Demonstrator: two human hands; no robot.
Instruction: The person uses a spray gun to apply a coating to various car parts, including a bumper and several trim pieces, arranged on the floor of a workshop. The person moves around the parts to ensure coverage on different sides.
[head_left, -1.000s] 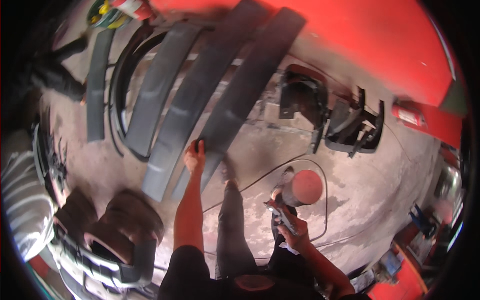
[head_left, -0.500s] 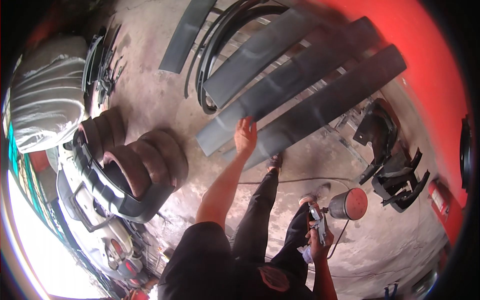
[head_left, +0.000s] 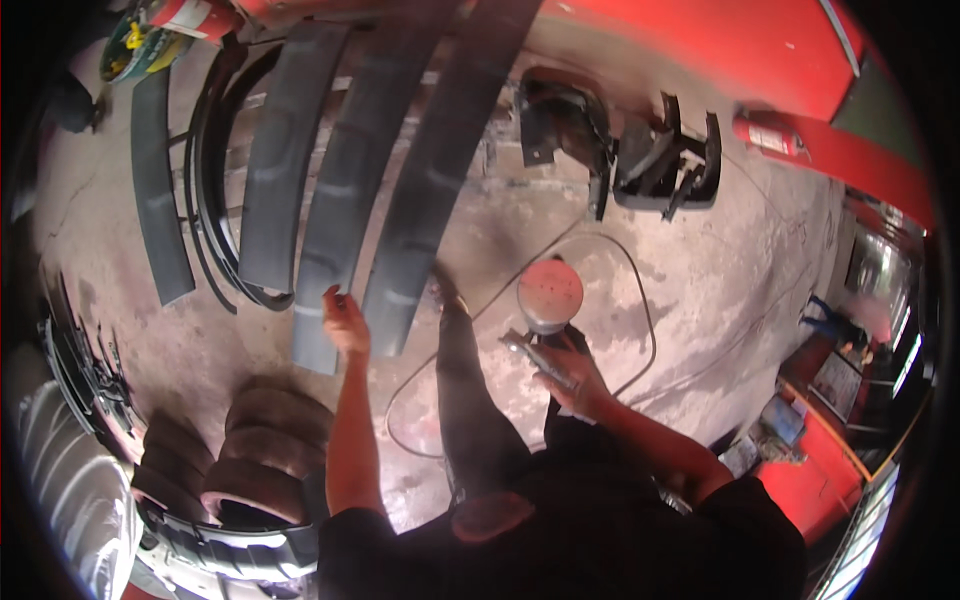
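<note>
My right hand [head_left: 575,380] is wrapped around a metal spray gun [head_left: 535,358]. A round cup [head_left: 550,296] with a reddish lid is on top of the gun, out over the floor. My left hand [head_left: 346,325] is empty, its fingers loosely bent and a little apart. It hovers above the near end of a long dark grey panel [head_left: 350,190]; whether it touches is hard to tell. Just to the right of that panel lies another one [head_left: 430,190], and to the left a third [head_left: 278,150]. They rest across a slatted metal frame.
A narrower grey panel [head_left: 155,190] and curved black trims [head_left: 210,180] lie farther left. A thin hose [head_left: 650,330] loops over the floor around my legs. Black plastic parts [head_left: 565,115] sit near the red wall with a fire extinguisher [head_left: 768,135]. Stacked tyres [head_left: 270,450] stand near left.
My view has swung right, so the panels now appear farther left. The spray gun has been raised and brought forward in my right hand. My left hand's fingers are more bent than before.
</note>
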